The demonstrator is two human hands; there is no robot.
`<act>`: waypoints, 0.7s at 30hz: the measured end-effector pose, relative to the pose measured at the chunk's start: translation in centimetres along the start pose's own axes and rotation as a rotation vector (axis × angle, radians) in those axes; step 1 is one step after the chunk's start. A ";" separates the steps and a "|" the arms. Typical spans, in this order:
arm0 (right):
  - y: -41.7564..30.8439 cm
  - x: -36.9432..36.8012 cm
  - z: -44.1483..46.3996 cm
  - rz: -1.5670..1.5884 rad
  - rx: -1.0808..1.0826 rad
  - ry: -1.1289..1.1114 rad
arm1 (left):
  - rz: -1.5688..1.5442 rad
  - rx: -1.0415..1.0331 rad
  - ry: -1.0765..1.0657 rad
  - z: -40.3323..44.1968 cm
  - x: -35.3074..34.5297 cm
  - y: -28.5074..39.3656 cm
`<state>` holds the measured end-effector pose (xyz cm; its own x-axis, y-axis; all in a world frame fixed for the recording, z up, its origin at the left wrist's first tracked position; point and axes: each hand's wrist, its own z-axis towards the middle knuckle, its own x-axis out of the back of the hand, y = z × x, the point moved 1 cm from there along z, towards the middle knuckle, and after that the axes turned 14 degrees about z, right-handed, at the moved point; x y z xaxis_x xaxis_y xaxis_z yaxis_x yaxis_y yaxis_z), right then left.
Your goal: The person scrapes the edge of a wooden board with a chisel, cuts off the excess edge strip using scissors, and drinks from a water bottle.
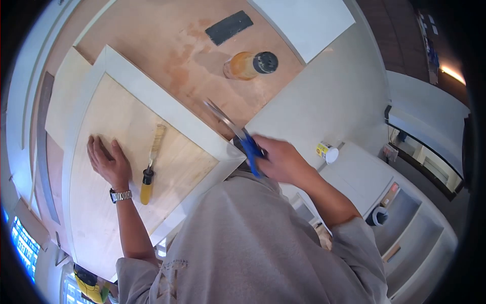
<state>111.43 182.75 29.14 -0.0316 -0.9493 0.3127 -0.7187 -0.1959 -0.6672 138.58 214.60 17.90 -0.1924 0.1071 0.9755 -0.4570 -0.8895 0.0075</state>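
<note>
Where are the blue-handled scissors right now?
In the head view, the scissors are near the centre, held in the right hand, beside a corner of the white-framed panel.

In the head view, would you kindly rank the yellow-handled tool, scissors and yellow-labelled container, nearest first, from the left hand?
1. Yellow-handled tool, beside the left hand.
2. Scissors, in the right hand.
3. Yellow-labelled container, beyond the right hand.

We can't read the shirt's (243, 228) tiny letters (174, 264)
The right hand (281, 158) hides part of the blue-handled scissors (248, 144) from us.
</note>
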 end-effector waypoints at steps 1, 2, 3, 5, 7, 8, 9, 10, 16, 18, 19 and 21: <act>0.1 -0.6 1.6 -0.067 0.123 0.110 | 0.002 0.009 -0.002 0.0 0.0 0.0; -0.4 -0.9 3.1 -0.063 0.189 0.176 | 0.001 0.014 -0.007 -0.1 0.0 0.0; -0.8 -0.9 4.4 -0.060 0.254 0.242 | -0.007 0.016 -0.005 -0.2 0.1 0.0; -0.8 -1.0 6.9 -0.143 0.204 0.286 | -0.007 0.002 0.007 -0.2 -0.1 0.0; 0.2 -1.0 8.3 -0.196 0.256 0.350 | 0.003 -0.007 0.014 -0.2 0.2 0.2; 1.0 -1.1 8.7 -0.209 0.334 0.392 | 0.015 -0.009 0.017 -0.2 0.4 0.4; 1.6 -1.2 8.7 -0.223 0.414 0.432 | 0.026 -0.008 0.019 -0.3 0.5 0.6; 2.1 -1.1 8.5 -0.195 0.520 0.489 | 0.008 -0.010 0.020 -0.3 0.3 0.6; 6.3 -0.5 3.3 0.313 0.162 0.302 | 0.032 0.005 0.007 -0.2 0.3 0.5; 10.6 -2.9 2.6 0.499 0.043 0.112 | 0.048 0.001 0.007 -0.1 0.2 0.6; 11.0 -3.7 1.8 0.535 -0.016 -0.002 | 0.043 -0.007 0.013 -0.1 0.0 0.4; 10.5 -4.6 0.2 0.488 0.041 -0.101 | 0.038 -0.023 0.025 -0.1 -0.6 -0.2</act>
<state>104.15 185.03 20.53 -0.2888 -0.9513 -0.1082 -0.6090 0.2697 -0.7459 138.71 214.79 17.25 -0.2312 0.0851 0.9692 -0.4687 -0.8827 -0.0343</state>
